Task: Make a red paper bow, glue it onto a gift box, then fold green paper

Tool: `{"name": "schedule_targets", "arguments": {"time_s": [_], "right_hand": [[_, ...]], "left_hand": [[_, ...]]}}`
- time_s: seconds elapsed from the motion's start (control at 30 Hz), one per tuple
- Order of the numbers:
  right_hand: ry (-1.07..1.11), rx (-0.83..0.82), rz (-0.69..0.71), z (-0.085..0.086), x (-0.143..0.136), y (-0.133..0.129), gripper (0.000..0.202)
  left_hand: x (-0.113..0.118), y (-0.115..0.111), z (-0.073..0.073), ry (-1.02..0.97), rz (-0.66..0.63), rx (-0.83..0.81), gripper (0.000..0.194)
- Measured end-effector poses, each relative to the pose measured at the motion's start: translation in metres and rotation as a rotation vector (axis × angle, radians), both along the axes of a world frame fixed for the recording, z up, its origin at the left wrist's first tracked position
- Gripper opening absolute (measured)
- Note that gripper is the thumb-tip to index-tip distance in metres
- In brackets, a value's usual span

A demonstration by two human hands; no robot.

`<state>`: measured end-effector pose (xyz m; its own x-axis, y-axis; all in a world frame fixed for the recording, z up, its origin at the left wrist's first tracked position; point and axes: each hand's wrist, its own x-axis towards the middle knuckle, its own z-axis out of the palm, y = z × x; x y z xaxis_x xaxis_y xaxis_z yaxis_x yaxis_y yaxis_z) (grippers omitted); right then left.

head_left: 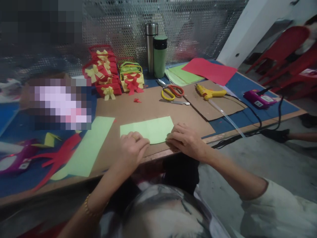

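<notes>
A light green sheet of paper (151, 129) lies on brown cardboard (138, 109) at the table's front edge. Its near edge is pinched at the left by my left hand (133, 147), fingers pressed together. At the same edge on the right, my right hand (184, 140) grips the paper between thumb and fingers. Faint crease lines run across the sheet. Left of my left hand rests another light green strip of paper (91, 148). Scissors (170, 92) with one red and one yellow handle loop lie beyond the sheet, beside a thin metal blade (175, 102).
A yellow glue gun (209, 92) with a clear glue stick sits on a smaller cardboard piece at right, its cable trailing right. Red paper baskets (106, 72), a green tumbler (160, 58) and a steel flask (150, 49) stand at the back. Purple power strips (260, 98) lie at both sides.
</notes>
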<state>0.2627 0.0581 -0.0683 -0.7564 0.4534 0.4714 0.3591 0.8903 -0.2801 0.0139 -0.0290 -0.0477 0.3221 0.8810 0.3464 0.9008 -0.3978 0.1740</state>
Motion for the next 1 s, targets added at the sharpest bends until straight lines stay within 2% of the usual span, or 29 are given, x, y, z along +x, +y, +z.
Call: {"name": "schedule_targets", "arguments": {"time_s": [0.13, 0.27, 0.4, 0.63, 1.0], "right_hand": [[0.045, -0.120, -0.007, 0.001, -0.002, 0.003, 0.024], [-0.031, -0.293, -0.064, 0.010, -0.004, 0.008, 0.020], [-0.099, -0.432, -0.156, 0.021, -0.008, 0.010, 0.015], [-0.187, -0.421, -0.222, 0.029, -0.009, 0.012, 0.011], [-0.231, -0.453, -0.278, 0.031, -0.012, 0.015, 0.007]], "left_hand": [[0.003, 0.005, 0.008, 0.002, 0.057, -0.090, 0.026], [0.006, 0.009, 0.017, 0.029, 0.111, -0.212, 0.025], [0.010, 0.014, 0.020, 0.083, 0.152, -0.226, 0.026], [0.016, 0.018, 0.017, 0.101, 0.230, -0.243, 0.026], [0.015, 0.020, 0.016, 0.093, 0.219, -0.247, 0.025]]}}
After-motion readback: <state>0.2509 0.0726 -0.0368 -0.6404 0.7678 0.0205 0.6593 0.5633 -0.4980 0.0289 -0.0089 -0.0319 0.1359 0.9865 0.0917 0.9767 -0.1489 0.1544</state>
